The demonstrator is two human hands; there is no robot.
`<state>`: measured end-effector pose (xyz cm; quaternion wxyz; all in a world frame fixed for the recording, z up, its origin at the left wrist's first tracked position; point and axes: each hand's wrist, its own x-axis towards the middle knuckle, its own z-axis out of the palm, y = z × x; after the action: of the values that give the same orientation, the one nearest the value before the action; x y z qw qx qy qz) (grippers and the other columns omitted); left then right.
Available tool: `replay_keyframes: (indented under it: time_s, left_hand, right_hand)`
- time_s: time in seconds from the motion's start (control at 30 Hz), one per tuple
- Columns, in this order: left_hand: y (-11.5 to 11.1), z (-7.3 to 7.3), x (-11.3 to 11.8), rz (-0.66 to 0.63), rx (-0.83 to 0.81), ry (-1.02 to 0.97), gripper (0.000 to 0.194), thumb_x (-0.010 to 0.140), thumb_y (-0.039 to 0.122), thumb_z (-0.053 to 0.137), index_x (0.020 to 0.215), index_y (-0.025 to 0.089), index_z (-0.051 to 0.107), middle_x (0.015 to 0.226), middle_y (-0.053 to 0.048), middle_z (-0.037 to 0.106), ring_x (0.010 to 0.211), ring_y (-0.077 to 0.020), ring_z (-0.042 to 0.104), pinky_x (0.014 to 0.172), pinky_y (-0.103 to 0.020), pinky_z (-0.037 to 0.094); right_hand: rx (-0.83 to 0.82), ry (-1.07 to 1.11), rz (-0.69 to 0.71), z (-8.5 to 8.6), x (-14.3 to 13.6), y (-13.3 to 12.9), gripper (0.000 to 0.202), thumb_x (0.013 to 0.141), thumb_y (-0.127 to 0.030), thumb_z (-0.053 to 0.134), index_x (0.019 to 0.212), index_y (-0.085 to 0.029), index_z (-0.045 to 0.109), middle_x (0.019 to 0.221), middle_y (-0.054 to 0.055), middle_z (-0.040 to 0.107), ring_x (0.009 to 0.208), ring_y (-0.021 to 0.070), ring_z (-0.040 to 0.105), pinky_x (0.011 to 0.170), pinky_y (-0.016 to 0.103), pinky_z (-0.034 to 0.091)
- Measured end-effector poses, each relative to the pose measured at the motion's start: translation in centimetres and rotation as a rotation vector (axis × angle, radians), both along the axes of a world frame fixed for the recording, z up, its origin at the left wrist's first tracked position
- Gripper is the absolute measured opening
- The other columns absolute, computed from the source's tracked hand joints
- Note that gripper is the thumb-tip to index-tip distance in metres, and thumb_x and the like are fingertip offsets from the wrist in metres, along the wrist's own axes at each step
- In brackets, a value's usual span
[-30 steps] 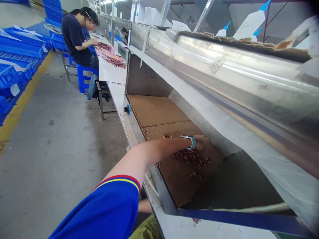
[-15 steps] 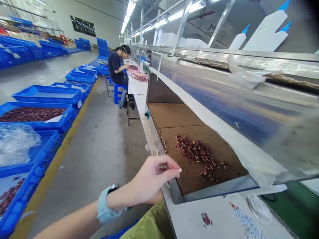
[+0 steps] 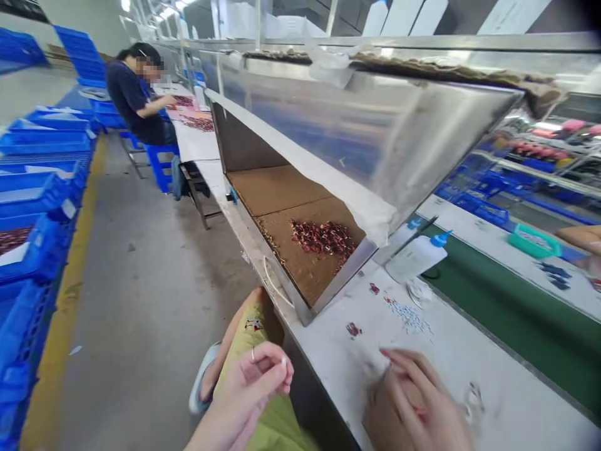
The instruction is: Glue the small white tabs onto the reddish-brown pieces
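Observation:
My left hand (image 3: 253, 385) is held above the lap, beside the table's edge. Its thumb and fingers are pinched together, with a tiny whitish spot at their tips. My right hand (image 3: 420, 401) is over the white tabletop (image 3: 323, 351), somewhat blurred. Its fingers are bent inward, with a bit of red between them; what they hold I cannot make out. Beyond the right hand lie a small dark-red piece (image 3: 354, 329), a second such piece (image 3: 374, 288) and a scatter of tiny bluish-white bits (image 3: 409, 316). Dark-red small parts (image 3: 323, 238) are heaped on the brown board (image 3: 267, 188) under the metal hood.
The slanted metal hood (image 3: 323, 125) rises over the board. A white squeeze bottle (image 3: 417, 257) with a blue tip is behind the bits. A green belt (image 3: 507, 338) runs along the right. Blue trays (image 3: 32, 188) line the left floor; a seated co-worker (image 3: 141, 94) is farther along.
The view has turned right and down. My left hand has drawn back from the hooded board to above the lap, still pinched. My right hand has come into sight over the table.

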<state>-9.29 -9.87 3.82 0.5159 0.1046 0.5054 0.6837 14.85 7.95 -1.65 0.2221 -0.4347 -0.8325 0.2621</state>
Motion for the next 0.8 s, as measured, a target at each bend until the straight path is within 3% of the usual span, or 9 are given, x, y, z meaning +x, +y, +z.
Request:
replay_keyframes:
  time_s: [0.13, 0.23, 0.4, 0.63, 0.8]
  left_hand:
    - [-0.8, -1.0, 1.3, 0.070, -0.079, 0.017, 0.040, 0.069, 0.045, 0.092, 0.077, 0.014, 0.067, 0.072, 0.001, 0.061, 0.066, -0.0056, 0.055, 0.066, -0.014, 0.048]
    - [-1.1, -0.8, 1.7, 0.146, -0.089, 0.118, 0.029, 0.070, 0.040, 0.090, 0.075, 0.016, 0.074, 0.074, -0.001, 0.067, 0.070, -0.0078, 0.059, 0.068, -0.015, 0.051]
    - [-1.4, -0.1, 1.1, 0.171, 0.021, 0.380, 0.005, 0.081, 0.027, 0.080, 0.084, 0.028, 0.083, 0.085, -0.001, 0.077, 0.084, -0.0104, 0.071, 0.079, -0.012, 0.057]
    - [-1.6, 2.1, 0.2, 0.151, 0.173, 0.607, 0.023, 0.083, 0.012, 0.077, 0.091, 0.034, 0.080, 0.083, 0.008, 0.079, 0.076, -0.0067, 0.075, 0.073, -0.009, 0.060]
    - [-1.1, 3.4, 0.9, 0.175, 0.208, 0.677, 0.017, 0.080, 0.012, 0.080, 0.088, 0.027, 0.079, 0.078, 0.004, 0.077, 0.072, -0.0105, 0.074, 0.071, -0.018, 0.061]
  right_hand:
    - [0.008, -0.104, 0.064, -0.4, -5.9, 3.5, 0.036, 0.093, -0.044, 0.056, 0.119, -0.024, 0.069, 0.113, 0.011, 0.069, 0.099, 0.0302, 0.071, 0.085, 0.045, 0.059]
    - [0.001, -0.130, 0.033, -1.6, -7.9, 4.2, 0.030, 0.088, -0.039, 0.060, 0.108, -0.021, 0.071, 0.101, 0.011, 0.067, 0.092, 0.0304, 0.070, 0.084, 0.046, 0.057]
    - [-0.042, -0.129, 0.035, -1.7, -7.9, 3.8, 0.027, 0.092, -0.040, 0.054, 0.100, -0.022, 0.072, 0.097, 0.009, 0.068, 0.080, 0.0239, 0.069, 0.080, 0.040, 0.056]
    - [-0.117, -0.054, -0.029, -0.3, -7.6, 3.5, 0.039, 0.093, -0.051, 0.052, 0.100, -0.019, 0.074, 0.100, 0.012, 0.075, 0.086, 0.0286, 0.071, 0.086, 0.046, 0.054]
    - [-0.228, 0.057, -0.083, 3.0, -6.7, 0.9, 0.048, 0.095, -0.060, 0.055, 0.115, -0.020, 0.073, 0.106, 0.011, 0.077, 0.090, 0.0252, 0.075, 0.081, 0.037, 0.060]
